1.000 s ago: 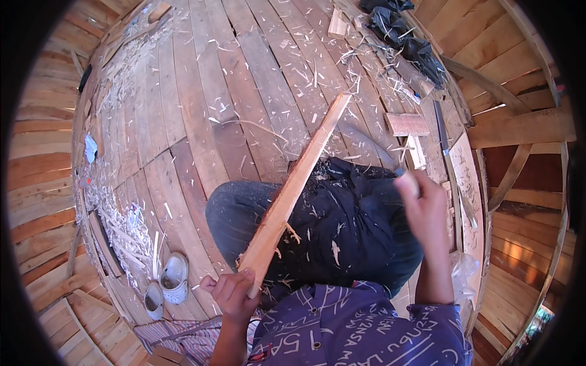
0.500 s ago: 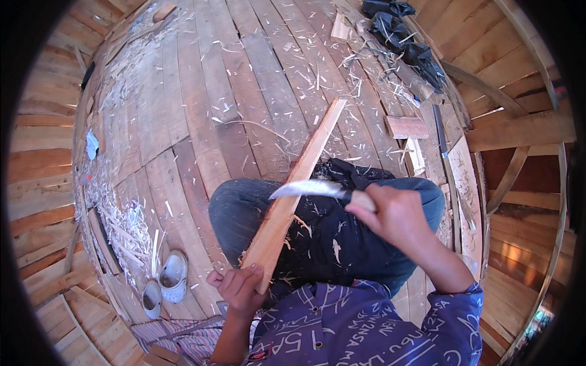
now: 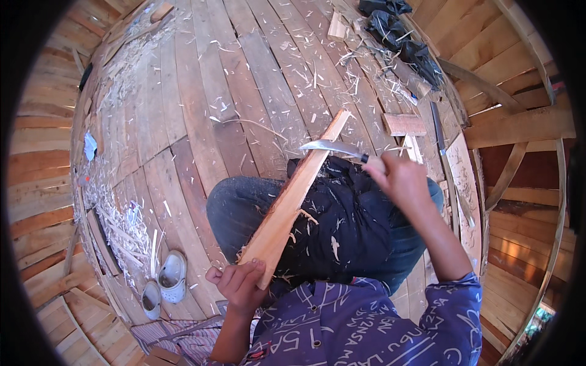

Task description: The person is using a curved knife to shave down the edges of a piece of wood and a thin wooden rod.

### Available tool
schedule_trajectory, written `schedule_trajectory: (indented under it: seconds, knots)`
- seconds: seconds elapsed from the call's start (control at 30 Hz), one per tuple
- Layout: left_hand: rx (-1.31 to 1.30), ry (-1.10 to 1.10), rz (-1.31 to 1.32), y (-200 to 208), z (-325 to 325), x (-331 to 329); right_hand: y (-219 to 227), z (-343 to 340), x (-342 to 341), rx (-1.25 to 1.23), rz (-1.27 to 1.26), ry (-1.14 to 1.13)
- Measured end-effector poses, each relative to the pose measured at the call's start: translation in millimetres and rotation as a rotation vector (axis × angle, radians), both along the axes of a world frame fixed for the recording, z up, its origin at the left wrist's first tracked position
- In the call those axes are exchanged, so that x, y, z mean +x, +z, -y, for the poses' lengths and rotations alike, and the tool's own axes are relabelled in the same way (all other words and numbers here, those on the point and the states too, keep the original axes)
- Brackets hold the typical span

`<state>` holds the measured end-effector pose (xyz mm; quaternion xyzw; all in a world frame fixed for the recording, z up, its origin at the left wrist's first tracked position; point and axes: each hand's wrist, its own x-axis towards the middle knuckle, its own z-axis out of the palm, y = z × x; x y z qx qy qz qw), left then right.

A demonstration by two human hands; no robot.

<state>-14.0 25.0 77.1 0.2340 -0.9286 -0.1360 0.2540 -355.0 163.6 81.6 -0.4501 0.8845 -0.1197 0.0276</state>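
My left hand (image 3: 240, 285) is closed round the near end of a long, tapering piece of wood (image 3: 287, 213). The wood slants up and to the right across my lap, with rough bark-like colour along its left edge. In my right hand (image 3: 400, 181) is a knife (image 3: 334, 146) with a curved blade, its handle in my closed fingers. The blade lies across the upper part of the wood, its tip pointing left; whether it touches the surface I cannot tell. A few curled shavings (image 3: 335, 246) lie on the dark cloth (image 3: 360, 213) over my lap.
Shavings are strewn over the plank floor (image 3: 207, 122), heaped at the left (image 3: 131, 226). Pale clogs (image 3: 173, 277) stand at lower left. On the right lie a wood block (image 3: 405, 125) and a long dark-ended tool (image 3: 437, 125). Black plastic bags (image 3: 421, 61) sit at the upper right.
My right hand has moved the knife up and away along the wood, from its middle toward its far end. The wood's far end has dipped slightly; my left hand keeps its grip.
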Motion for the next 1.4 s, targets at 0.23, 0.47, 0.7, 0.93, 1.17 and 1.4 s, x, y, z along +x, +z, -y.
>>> schedule_trajectory:
  seconds: [0.23,0.47,0.7,0.93,1.17,1.4]
  knots:
    - [0.011,0.016,0.054,1,1,13,-8,-22,-54,0.082,-0.100,-0.367]
    - [0.029,0.025,0.017,-4,2,6,28,-26,-24,-0.064,-0.069,-0.345]
    - [0.087,-0.004,-0.010,6,3,3,27,-9,48,-0.338,0.409,-0.071]
    - [0.121,0.058,-0.072,10,8,-2,-5,-2,10,-0.131,0.135,-0.144]
    - [0.162,0.057,-0.105,7,14,-4,-14,6,47,-0.297,0.079,0.075]
    - [0.165,0.096,-0.114,5,13,1,-19,-11,-20,-0.232,0.003,-0.443]
